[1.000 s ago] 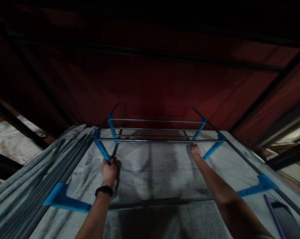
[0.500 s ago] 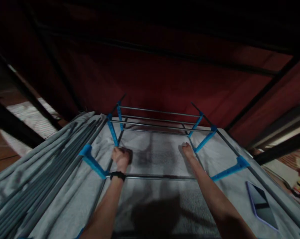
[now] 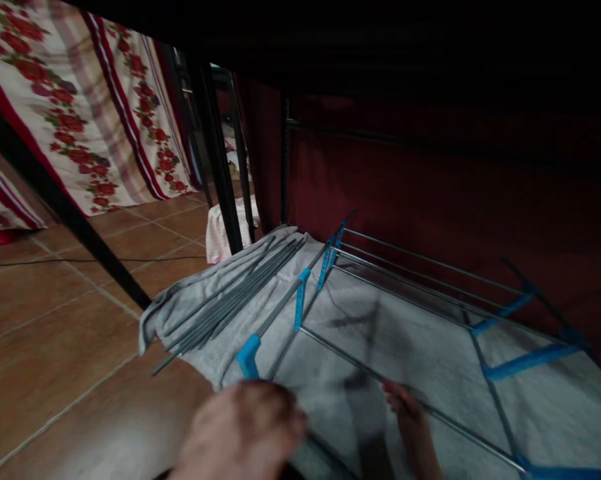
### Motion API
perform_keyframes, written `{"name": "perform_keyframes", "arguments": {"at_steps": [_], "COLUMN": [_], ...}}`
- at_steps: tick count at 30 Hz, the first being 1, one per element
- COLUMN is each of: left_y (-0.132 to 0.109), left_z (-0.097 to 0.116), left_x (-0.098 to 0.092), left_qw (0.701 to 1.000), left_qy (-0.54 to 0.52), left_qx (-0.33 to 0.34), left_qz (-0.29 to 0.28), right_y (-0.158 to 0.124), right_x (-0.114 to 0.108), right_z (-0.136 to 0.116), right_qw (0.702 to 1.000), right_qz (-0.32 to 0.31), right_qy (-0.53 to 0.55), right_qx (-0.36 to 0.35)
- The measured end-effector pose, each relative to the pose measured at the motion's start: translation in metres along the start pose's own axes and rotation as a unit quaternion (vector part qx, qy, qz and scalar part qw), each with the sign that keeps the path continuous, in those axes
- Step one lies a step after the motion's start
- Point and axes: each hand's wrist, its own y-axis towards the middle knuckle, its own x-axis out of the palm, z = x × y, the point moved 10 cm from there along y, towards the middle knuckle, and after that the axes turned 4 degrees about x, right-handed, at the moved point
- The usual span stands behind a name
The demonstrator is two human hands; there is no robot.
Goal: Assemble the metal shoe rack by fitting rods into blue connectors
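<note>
A rack frame (image 3: 275,317) of grey tubes and blue plastic brackets lies on a light grey cloth (image 3: 353,313). A blue bracket (image 3: 249,357) shows just beyond my left hand (image 3: 245,427), which is smeared by motion at the bottom of the view. Its fingers are too blurred to read. My right hand (image 3: 403,403) is at the nearest thin metal crossbar (image 3: 340,357), its fingers curled around the bar. More crossbars (image 3: 400,280) run between the blue brackets at the far side.
Several loose grey tubes (image 3: 245,290) lie bundled on the cloth's left side. Dark metal posts (image 3: 220,160) stand beyond, with a dark red panel (image 3: 380,180) behind the rack. Tiled floor (image 3: 70,367) and a floral curtain (image 3: 80,107) are at left.
The view has swung left, bringing the floor and floral curtain in. My left hand has come off the rack's inner area towards me; my right hand has moved to the nearest crossbar.
</note>
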Motion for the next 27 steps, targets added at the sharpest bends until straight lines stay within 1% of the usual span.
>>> {"name": "perform_keyframes", "arguments": {"at_steps": [1,2,3,4,5,6,7,8,9,10,11,13,15,18,20,22,24,26,27], "left_y": [-0.005,-0.019,-0.033,-0.046,-0.055,-0.064,-0.073,-0.082,-0.089,-0.095,-0.099,-0.101,-0.097,-0.09,-0.089,-0.091,-0.096,-0.103,-0.109], "left_z": [-0.029,-0.064,-0.109,-0.154,-0.199,-0.239,-0.272,-0.298,-0.315,-0.326,-0.332,-0.335,-0.332,-0.329,-0.327,-0.326,-0.327,-0.329,-0.332], "left_x": [-0.032,-0.066,-0.078,-0.077,-0.064,-0.045,-0.023,-0.004,0.009,0.021,0.031,0.044,0.052,0.058,0.062,0.065,0.065,0.059,0.053], "left_qw": [0.994,0.966,0.942,0.926,0.92,0.917,0.914,0.908,0.898,0.886,0.874,0.854,0.839,0.819,0.812,0.815,0.831,0.858,0.869], "left_qy": [0.051,0.1,0.109,0.109,0.119,0.143,0.166,0.199,0.249,0.293,0.331,0.385,0.416,0.443,0.45,0.443,0.409,0.327,0.255], "left_qx": [-0.027,-0.083,-0.161,-0.232,-0.292,-0.336,-0.36,-0.369,-0.362,-0.353,-0.344,-0.325,-0.314,-0.31,-0.31,-0.309,-0.324,-0.368,-0.41], "left_qz": [0.088,0.222,0.272,0.278,0.232,0.159,0.078,0.015,-0.026,-0.062,-0.09,-0.129,-0.158,-0.191,-0.206,-0.208,-0.192,-0.145,-0.103], "right_y": [-0.008,-0.014,-0.018,-0.02,-0.021,-0.02,-0.019,-0.018,-0.016,-0.016,-0.016,-0.017,-0.019,-0.022,-0.022,-0.021,-0.021,-0.022,-0.023], "right_x": [0.01,0.019,0.025,0.03,0.033,0.036,0.037,0.038,0.039,0.039,0.039,0.04,0.039,0.04,0.041,0.042,0.043,0.044,0.044], "right_z": [0.004,0.009,0.013,0.017,0.02,0.022,0.024,0.026,0.027,0.027,0.027,0.027,0.025,0.023,0.022,0.021,0.018,0.015,0.013], "right_qw": [1.0,0.999,0.998,0.998,0.997,0.997,0.998,0.998,0.998,0.998,0.998,0.997,0.997,0.996,0.996,0.996,0.996,0.996,0.996], "right_qz": [-0.023,-0.038,-0.046,-0.05,-0.052,-0.052,-0.048,-0.044,-0.04,-0.036,-0.032,-0.025,-0.013,0.004,0.007,0.007,0.006,0.004,0.003], "right_qy": [-0.006,-0.017,-0.028,-0.038,-0.044,-0.048,-0.049,-0.051,-0.054,-0.057,-0.062,-0.071,-0.077,-0.079,-0.079,-0.079,-0.075,-0.07,-0.067], "right_qx": [0.007,0.013,0.016,0.018,0.017,0.016,0.014,0.011,0.008,0.005,0.001,-0.012,-0.025,-0.038,-0.041,-0.045,-0.048,-0.05,-0.05]}}
